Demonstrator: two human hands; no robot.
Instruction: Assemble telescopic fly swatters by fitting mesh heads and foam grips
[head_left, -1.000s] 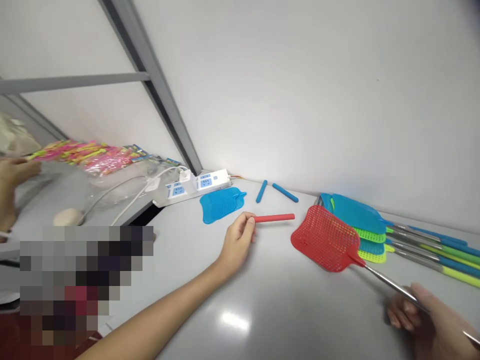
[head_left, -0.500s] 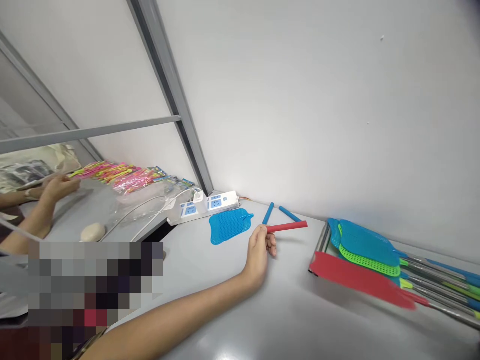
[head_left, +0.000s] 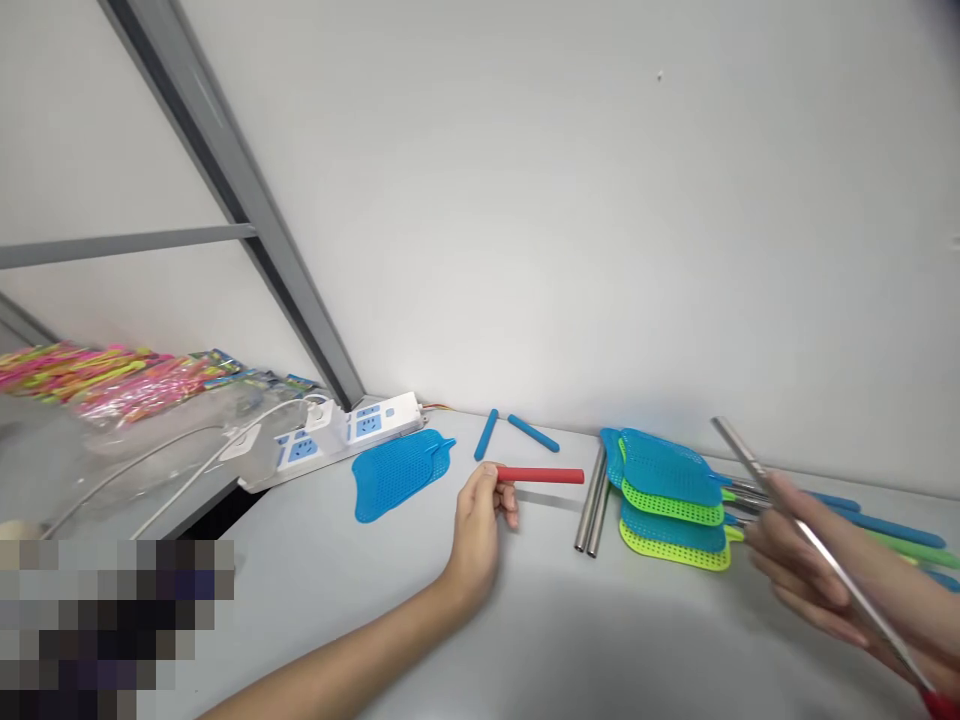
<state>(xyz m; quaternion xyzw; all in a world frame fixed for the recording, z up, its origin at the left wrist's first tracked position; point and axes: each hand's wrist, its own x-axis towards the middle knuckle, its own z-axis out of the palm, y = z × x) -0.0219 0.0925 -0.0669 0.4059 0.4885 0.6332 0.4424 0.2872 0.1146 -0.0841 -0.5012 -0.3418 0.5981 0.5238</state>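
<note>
My left hand [head_left: 480,530] pinches a red handle tube [head_left: 541,476] by one end, holding it level above the grey table. My right hand [head_left: 814,565] grips the metal rod [head_left: 862,602] of a fly swatter. The bare rod end tilts up and left, while the red part [head_left: 939,704] at its other end is mostly cut off at the bottom right corner. The tube and the rod are apart. Behind the left hand lie two blue handle tubes, one left [head_left: 486,435] and one right [head_left: 533,433]. Blue swatter heads [head_left: 397,478] lie left of that hand.
Blue and green fly swatters [head_left: 671,470] are stacked at right, partly behind my right hand. Two metal tubes [head_left: 592,515] lie beside them. A white power strip [head_left: 367,425] with cables stands at back left. Pink and yellow goods in plastic [head_left: 142,385] lie farther left.
My right hand has come into view holding the rod. The red swatter head has swung away from above the stack to the bottom right corner. The view has turned right.
</note>
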